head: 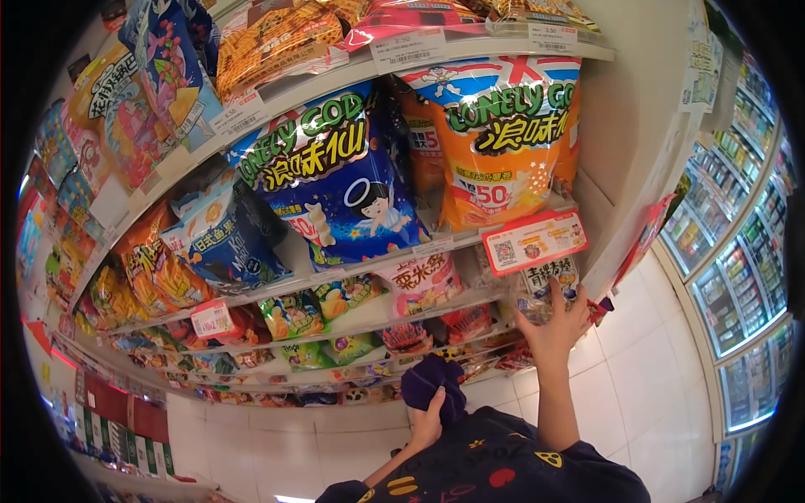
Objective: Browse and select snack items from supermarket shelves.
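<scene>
My left hand (pixel 429 420) is closed around a bunched dark purple cloth item (pixel 434 385), held low in front of my body. On the right, my right hand (pixel 556 330) reaches up to the shelf's end with its fingers spread. Its fingertips lie over the front of a clear plastic snack bag (pixel 544 280) with dark print; how firmly they press is hard to tell. A red and white promotion card (pixel 534 242) hangs just above those fingers. Over it stands an orange Lonely God chip bag (pixel 503 170), with a blue Lonely God bag (pixel 352 188) to its left.
The curved shelf edge (pixel 377 264) carries price tags and bagged snacks on several tiers, including a pink bag (pixel 427 283). A white end panel (pixel 641 126) bounds the shelf at right. Beyond the tiled floor (pixel 648 352) stand lit glass-door drink coolers (pixel 739 264).
</scene>
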### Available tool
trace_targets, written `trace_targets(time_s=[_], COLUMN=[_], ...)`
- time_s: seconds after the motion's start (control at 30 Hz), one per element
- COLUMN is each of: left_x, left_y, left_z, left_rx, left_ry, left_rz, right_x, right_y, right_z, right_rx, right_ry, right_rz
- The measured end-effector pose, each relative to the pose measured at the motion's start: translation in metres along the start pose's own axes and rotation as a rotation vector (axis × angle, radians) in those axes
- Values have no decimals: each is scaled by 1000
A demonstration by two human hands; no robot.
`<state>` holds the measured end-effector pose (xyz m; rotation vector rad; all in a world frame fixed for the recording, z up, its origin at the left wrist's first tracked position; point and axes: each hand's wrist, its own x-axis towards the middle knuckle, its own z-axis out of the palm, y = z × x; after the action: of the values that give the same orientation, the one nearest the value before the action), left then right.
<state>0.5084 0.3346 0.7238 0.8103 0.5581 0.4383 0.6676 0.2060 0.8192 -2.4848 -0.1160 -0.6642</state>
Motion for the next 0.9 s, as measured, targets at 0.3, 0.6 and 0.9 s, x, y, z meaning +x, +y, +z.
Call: trace_targets(time_s=[0.3, 0.6, 0.9], left_x=[3, 9, 20], left_y=[0, 7, -5], left_z=[7, 11, 3], left_rx=[-16, -41, -9], left_ry=[93, 97, 32], left_rz=[33, 71, 81], right_x=[37, 61, 62], right_y=[-6, 28, 32], right_z=[60, 107, 99], right_rx=[150, 1027, 1035], right_ry=[-6, 24, -154], right_rz=[-110, 115, 240])
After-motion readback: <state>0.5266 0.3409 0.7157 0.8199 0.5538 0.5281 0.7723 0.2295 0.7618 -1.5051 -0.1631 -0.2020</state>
